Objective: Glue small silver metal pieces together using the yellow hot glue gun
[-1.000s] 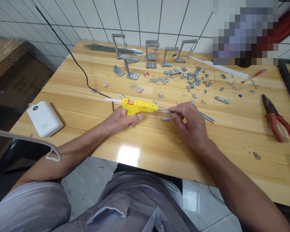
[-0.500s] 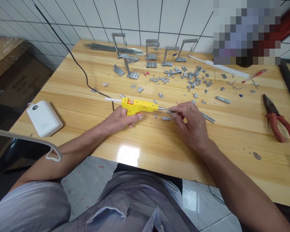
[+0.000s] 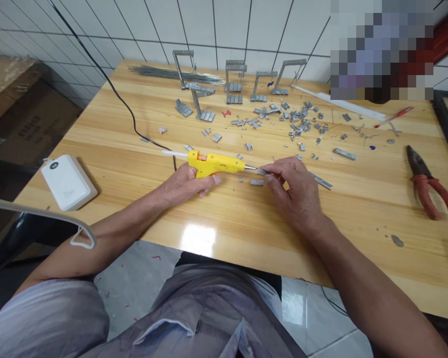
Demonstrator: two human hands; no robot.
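My left hand (image 3: 192, 182) is wrapped round the handle of a yellow glue gun (image 3: 220, 164), whose metal nozzle points right. A clear glue stick (image 3: 174, 154) sticks out of the gun's back end. Between the thumb and fingers of my right hand (image 3: 293, 191) is a small grey piece (image 3: 262, 171), its left end at the nozzle tip. Just below lies another small grey strip (image 3: 257, 182) on the table. A longer grey strip (image 3: 321, 181) lies right of my right hand, partly hidden behind it.
Several grey angular frames (image 3: 234, 82) stand at the back beside a bundle of thin wires (image 3: 153, 73). Grey scraps (image 3: 298, 122) are scattered mid-table. Red-handled pliers (image 3: 425, 184) lie right, a white power bank (image 3: 69, 182) left. A black cord (image 3: 129, 110) runs behind the gun.
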